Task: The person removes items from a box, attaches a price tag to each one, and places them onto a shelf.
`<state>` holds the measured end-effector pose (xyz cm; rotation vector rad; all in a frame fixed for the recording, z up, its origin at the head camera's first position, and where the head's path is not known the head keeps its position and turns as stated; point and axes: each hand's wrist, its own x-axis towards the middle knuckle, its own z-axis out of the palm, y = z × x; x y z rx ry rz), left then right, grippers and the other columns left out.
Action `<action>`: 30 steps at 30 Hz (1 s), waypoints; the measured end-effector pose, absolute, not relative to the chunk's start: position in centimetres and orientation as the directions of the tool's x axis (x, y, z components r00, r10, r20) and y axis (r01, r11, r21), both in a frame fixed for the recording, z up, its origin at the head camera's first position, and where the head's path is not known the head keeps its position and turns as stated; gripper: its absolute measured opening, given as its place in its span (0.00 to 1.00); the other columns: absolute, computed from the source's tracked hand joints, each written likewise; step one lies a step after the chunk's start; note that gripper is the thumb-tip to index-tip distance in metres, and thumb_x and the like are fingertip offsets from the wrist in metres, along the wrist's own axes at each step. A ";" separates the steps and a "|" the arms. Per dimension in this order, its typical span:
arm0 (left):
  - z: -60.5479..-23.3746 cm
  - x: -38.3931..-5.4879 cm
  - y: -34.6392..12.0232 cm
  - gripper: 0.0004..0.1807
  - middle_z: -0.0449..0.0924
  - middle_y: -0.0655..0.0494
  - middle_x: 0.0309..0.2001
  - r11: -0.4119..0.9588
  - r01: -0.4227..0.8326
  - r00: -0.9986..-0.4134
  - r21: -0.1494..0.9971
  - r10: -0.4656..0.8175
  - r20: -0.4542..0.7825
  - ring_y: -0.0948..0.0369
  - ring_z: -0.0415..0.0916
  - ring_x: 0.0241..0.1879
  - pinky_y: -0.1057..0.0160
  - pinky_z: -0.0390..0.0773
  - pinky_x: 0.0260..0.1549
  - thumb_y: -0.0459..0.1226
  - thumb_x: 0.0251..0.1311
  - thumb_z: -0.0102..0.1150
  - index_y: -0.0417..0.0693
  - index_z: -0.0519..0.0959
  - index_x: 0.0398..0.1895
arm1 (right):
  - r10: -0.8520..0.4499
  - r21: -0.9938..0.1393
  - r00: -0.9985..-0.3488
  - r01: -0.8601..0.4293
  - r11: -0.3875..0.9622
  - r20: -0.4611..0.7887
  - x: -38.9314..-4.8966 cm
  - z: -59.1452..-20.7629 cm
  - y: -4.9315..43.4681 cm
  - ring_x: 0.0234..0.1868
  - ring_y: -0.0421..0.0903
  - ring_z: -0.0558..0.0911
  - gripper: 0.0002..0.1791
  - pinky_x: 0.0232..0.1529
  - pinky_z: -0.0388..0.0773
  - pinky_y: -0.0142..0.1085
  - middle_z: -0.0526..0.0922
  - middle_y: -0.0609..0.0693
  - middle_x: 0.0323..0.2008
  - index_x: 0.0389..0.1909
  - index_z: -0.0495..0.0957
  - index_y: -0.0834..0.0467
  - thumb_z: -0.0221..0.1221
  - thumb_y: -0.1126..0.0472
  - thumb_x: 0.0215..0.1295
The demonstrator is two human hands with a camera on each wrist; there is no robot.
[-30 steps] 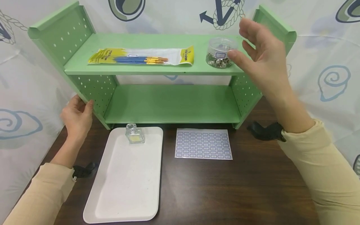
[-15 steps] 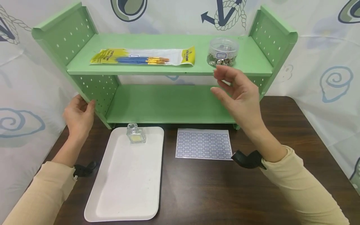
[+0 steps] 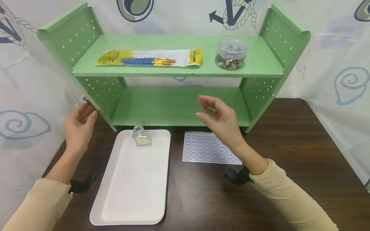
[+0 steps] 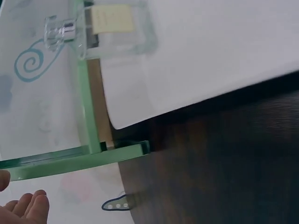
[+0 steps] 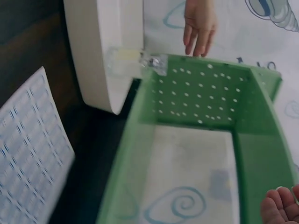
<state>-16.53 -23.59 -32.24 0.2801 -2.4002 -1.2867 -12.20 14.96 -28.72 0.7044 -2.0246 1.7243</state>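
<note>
No wording can be read for certain. Print on the yellow ends [image 3: 195, 57] of the brush packet [image 3: 148, 58], far on the upper shelf [image 3: 173, 41], is too small; the jar's label [image 3: 229, 56], the sheet of labels [image 3: 206, 148] and the bottle's yellow label [image 4: 112, 18] are illegible.

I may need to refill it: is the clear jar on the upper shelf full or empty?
Partly full: small shiny pieces fill the lower part of the jar, and its clear wall shows above them.
</note>
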 end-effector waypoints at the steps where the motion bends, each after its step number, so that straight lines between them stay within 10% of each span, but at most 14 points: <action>1: -32.4 -16.3 -23.6 0.26 0.71 0.45 0.62 0.545 0.005 -0.903 0.838 -0.358 0.238 0.64 0.72 0.57 0.71 0.71 0.56 0.40 0.66 0.51 0.46 0.65 0.66 | -0.128 -0.793 -0.801 -0.598 0.116 0.585 -12.3 -29.1 14.7 0.52 0.50 0.77 0.21 0.55 0.75 0.38 0.77 0.65 0.51 0.52 0.72 0.73 0.61 0.78 0.54; 30: -37.0 -12.7 -21.3 0.30 0.64 0.36 0.65 0.531 -0.129 -0.989 0.837 -0.135 -0.066 0.45 0.65 0.63 0.85 0.70 0.43 0.38 0.67 0.50 0.33 0.57 0.68 | -0.229 -0.921 -0.923 -0.350 0.169 0.309 -13.6 -35.2 8.5 0.54 0.52 0.78 0.23 0.53 0.76 0.31 0.79 0.62 0.50 0.55 0.73 0.66 0.63 0.69 0.58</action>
